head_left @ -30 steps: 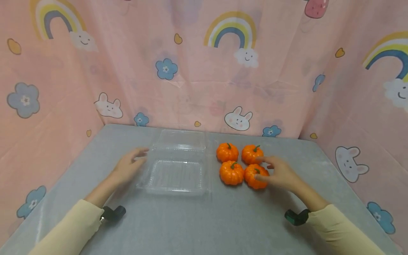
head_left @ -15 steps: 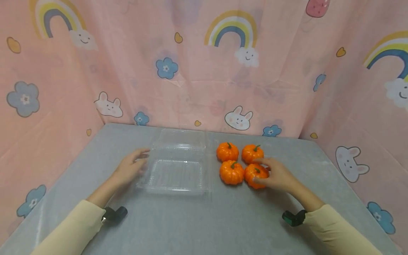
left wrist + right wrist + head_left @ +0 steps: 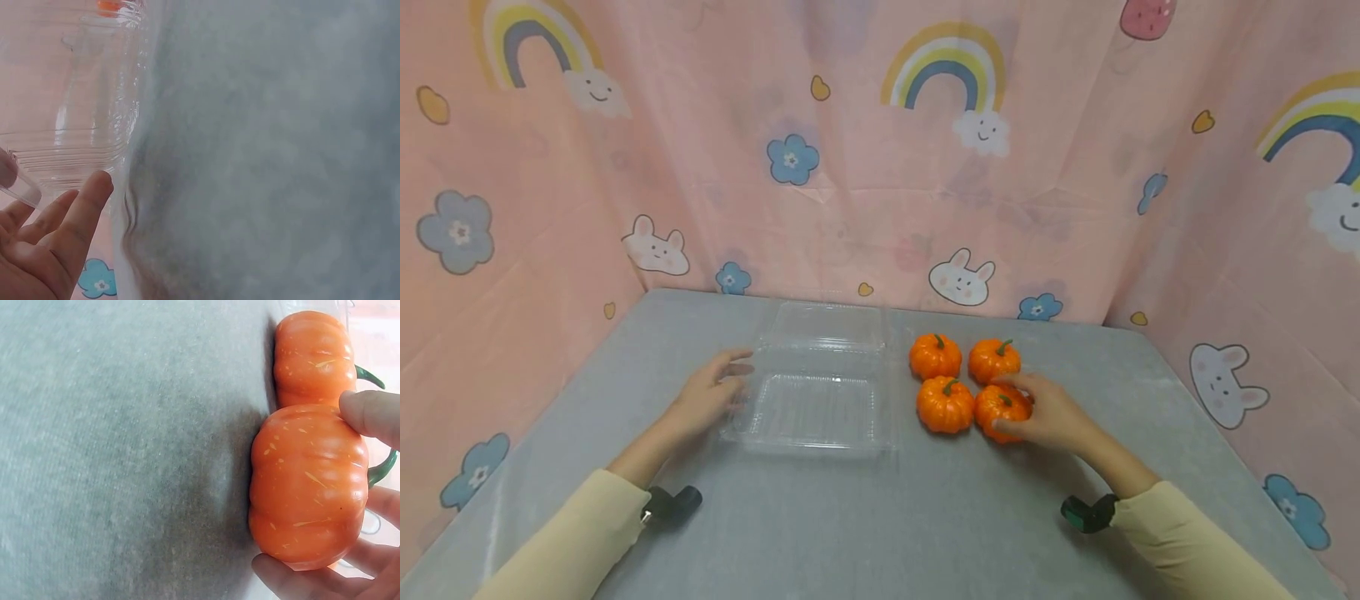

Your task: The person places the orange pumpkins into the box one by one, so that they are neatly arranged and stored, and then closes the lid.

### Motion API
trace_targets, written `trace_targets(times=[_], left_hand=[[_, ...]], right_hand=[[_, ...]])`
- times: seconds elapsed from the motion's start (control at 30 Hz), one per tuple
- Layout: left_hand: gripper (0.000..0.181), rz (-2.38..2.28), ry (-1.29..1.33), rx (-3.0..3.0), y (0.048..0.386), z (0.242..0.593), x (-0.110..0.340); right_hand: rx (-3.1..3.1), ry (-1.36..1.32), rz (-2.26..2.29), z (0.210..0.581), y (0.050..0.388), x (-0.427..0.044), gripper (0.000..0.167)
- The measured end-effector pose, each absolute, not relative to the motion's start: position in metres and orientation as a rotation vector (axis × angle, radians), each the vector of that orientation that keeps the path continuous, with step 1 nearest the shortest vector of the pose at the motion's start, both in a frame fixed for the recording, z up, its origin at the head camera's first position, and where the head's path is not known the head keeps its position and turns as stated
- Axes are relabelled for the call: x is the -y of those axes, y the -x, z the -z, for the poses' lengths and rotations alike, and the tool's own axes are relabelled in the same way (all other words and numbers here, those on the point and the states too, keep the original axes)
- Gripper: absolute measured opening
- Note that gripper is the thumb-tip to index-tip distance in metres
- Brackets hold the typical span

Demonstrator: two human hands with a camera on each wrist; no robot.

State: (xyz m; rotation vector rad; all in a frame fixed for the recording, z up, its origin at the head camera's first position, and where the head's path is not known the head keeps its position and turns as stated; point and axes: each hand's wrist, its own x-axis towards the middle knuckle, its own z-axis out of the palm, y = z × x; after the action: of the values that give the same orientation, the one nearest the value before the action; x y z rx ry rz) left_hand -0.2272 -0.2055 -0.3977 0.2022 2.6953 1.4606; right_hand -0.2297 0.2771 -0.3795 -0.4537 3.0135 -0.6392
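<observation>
A clear plastic clamshell box (image 3: 816, 417) lies with its lid (image 3: 831, 323) folded back on the table. My left hand (image 3: 706, 396) is at its left side, fingers extended and thumb apart; in the left wrist view, the fingers (image 3: 81, 219) are by the clear rim, and contact is hard to judge. To the right, small orange pumpkins with green stems stand in two rows. My right hand (image 3: 1051, 417) holds the front right pumpkin (image 3: 1000, 407), thumb and fingers curved round its sides. That pumpkin (image 3: 309, 487) rests on the table in the right wrist view.
Close against the held pumpkin are the front left pumpkin (image 3: 945, 406) and the back right pumpkin (image 3: 992, 360); the back left pumpkin (image 3: 936, 357) stands behind. A grey cloth covers the table (image 3: 880, 525). Pink patterned curtains (image 3: 850, 208) enclose its back and sides.
My right hand has moved slightly left and closed its thumb and fingers round the front right pumpkin. The left hand has barely shifted; box and pumpkins stay in place.
</observation>
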Motion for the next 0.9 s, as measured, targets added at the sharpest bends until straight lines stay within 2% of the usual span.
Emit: trace_targets(times=[0.4, 0.9], left_hand=[[0.052, -1.559, -0.21, -2.616, 0.227, 0.399, 0.205], [0.052, -1.529, -0.181, -2.614, 0.228, 0.397, 0.206]], right_hand=[[-2.998, 0.424, 0.699, 0.377, 0.226, -0.28, 0.065], [-2.977, 0.35, 0.711, 0.351, 0.228, -0.281, 0.067]])
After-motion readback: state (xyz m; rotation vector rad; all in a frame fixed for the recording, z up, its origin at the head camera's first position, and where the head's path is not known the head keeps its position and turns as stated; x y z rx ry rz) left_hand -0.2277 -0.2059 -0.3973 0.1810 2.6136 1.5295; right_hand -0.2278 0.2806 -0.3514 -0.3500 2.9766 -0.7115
